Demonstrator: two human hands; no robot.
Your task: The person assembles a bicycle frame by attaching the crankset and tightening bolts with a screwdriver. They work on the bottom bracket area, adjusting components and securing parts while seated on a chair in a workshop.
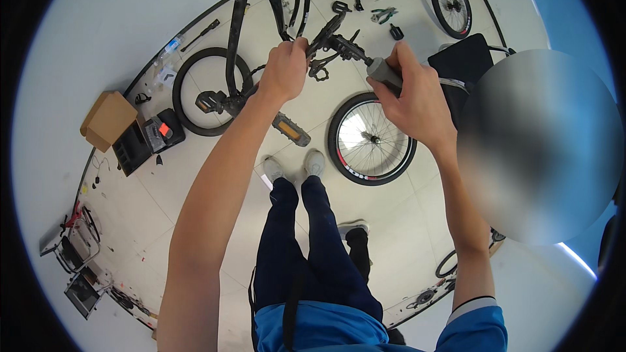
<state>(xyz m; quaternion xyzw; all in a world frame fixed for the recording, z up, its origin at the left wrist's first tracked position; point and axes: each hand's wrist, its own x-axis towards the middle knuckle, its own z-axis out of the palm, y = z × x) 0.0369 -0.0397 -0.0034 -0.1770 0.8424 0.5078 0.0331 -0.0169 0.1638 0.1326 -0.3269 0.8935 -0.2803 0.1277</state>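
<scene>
My left hand (pixel 285 68) is closed in a fist on a black bar-like bike part (pixel 319 42), near the upper middle. My right hand (pixel 420 94) wraps round a grey cylindrical handle (pixel 385 73). The handle's narrow dark end meets a black clamp-like assembly (pixel 347 47) between my hands; I cannot tell whether it is joined to it. Behind my left hand rises a black bicycle frame (pixel 238 32). Below that hand are a pedal with an orange reflector (pixel 291 129) and a second pedal (pixel 210 101). My fingers partly hide both held parts.
A loose wheel (pixel 372 138) lies by my feet, with another wheel (pixel 212 91) at left and one (pixel 451 5) far right. Green-handled pliers (pixel 385 15) lie beyond. An open cardboard box (pixel 107 120) stands left. A blurred round object (pixel 541 150) blocks the right side.
</scene>
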